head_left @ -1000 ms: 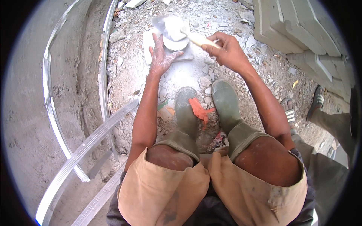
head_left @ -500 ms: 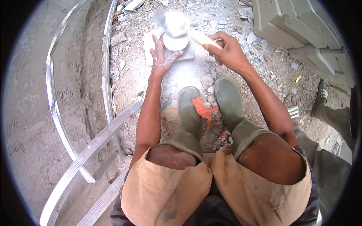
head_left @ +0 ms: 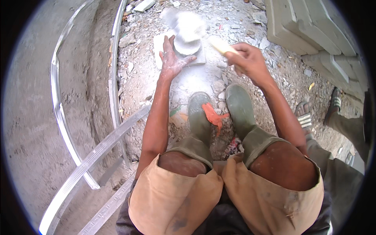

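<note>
Left hand (head_left: 171,64) splayed, right hand (head_left: 249,60) gripping pale handle (head_left: 221,45).

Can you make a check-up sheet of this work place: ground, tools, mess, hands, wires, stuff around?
Surface: stony ground, whitened in places.
Job's things: pale-handled tool, head blurred; round white item on a flat slab.
Clutter: orange scrap by the left boot; metal strips at left.
Hands: left hand open beside the round white item, contact unclear; right hand grips the tool.
Cables: nothing seen.
Surroundings: stacked grey slabs at right; another person's sandalled feet.
</note>
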Motion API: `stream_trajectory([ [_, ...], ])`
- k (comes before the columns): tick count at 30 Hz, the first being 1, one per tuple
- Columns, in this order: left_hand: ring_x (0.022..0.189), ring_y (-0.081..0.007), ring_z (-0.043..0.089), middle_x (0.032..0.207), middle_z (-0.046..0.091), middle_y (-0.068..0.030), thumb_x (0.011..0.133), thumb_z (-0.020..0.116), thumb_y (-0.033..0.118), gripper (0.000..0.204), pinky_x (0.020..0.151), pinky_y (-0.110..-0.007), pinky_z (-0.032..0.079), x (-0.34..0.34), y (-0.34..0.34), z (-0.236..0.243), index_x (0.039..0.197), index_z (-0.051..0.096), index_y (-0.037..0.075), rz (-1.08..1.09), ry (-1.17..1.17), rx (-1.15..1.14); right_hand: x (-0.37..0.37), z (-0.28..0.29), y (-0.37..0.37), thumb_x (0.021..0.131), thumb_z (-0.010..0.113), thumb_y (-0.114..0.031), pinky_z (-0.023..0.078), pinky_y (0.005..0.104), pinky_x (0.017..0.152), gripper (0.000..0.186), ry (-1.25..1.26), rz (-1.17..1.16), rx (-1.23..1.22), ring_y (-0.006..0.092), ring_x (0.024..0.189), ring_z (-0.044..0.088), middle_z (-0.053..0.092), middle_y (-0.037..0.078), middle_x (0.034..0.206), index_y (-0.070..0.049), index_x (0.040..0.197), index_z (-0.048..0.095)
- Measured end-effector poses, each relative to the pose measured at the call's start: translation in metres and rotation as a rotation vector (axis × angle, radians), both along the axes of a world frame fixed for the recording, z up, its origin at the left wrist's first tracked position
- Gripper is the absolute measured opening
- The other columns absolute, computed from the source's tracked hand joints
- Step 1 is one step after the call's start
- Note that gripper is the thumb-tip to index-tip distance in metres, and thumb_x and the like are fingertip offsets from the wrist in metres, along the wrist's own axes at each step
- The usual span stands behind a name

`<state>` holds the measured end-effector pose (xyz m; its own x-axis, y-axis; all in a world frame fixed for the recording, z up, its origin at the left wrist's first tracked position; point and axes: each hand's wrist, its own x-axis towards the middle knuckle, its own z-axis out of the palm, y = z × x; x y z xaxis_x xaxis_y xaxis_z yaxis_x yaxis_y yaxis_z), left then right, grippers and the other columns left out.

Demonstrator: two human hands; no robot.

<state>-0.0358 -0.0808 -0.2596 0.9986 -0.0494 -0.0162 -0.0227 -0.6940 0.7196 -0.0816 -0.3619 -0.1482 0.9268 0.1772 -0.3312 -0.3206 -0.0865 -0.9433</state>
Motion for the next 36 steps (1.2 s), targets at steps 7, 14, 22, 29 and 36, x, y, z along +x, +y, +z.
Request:
stream_trajectory([
  [7,0.151,-0.0375,0.021,0.154,0.04,-0.0187,0.061,0.091,0.052,0.115,0.119,-0.065,0.005,0.0,-0.004,0.011,0.152,0.033,0.01,-0.078,-0.07,0.255,-0.037,-0.039,-0.035,0.096,0.069,-0.021,0.04,0.0227,0.046,0.033,0.044,-0.471,0.308,0.0096,0.051,0.052,0.063,0.007,0.078,0.006,0.113,0.06],
  [14,0.144,-0.0412,0.032,0.142,0.043,-0.0197,0.08,0.08,0.022,0.077,0.112,-0.074,0.016,-0.009,-0.017,0.068,0.145,0.042,0.009,-0.139,-0.426,1.028,-0.052,-0.04,-0.056,0.095,0.071,-0.024,0.04,0.0227,0.048,0.036,0.039,-0.503,0.229,0.0103,0.053,0.052,0.063,0.007,0.078,0.005,0.114,0.059],
  [22,0.145,-0.0379,0.033,0.15,0.039,-0.0235,0.066,0.09,0.039,0.106,0.116,-0.07,0.017,0.022,0.021,0.086,0.148,0.035,0.001,-0.347,-0.062,0.924,-0.047,-0.033,-0.048,0.095,0.068,-0.019,0.043,0.0229,0.05,0.037,-0.036,-0.438,0.329,0.0108,0.057,0.055,0.065,0.009,0.085,0.004,0.12,0.055],
  [29,0.141,-0.0356,0.041,0.149,0.043,-0.0228,0.063,0.09,0.045,0.112,0.116,-0.069,0.019,0.038,0.017,0.101,0.149,0.033,0.0,-0.466,0.097,0.986,-0.053,-0.031,-0.038,0.091,0.066,-0.009,0.049,0.0263,0.055,0.042,0.224,-0.28,0.55,0.0135,0.063,0.059,0.065,0.01,0.088,0.005,0.127,0.05],
  [36,0.127,-0.0386,0.052,0.132,0.055,-0.0263,0.059,0.09,0.048,0.105,0.113,-0.05,0.033,0.031,0.01,0.091,0.138,0.047,-0.005,-0.371,-0.046,0.77,-0.064,-0.041,-0.019,0.099,0.058,-0.026,0.044,0.0254,0.049,0.039,0.308,-0.049,0.334,0.0098,0.06,0.055,0.057,0.004,0.085,0.002,0.126,0.053],
])
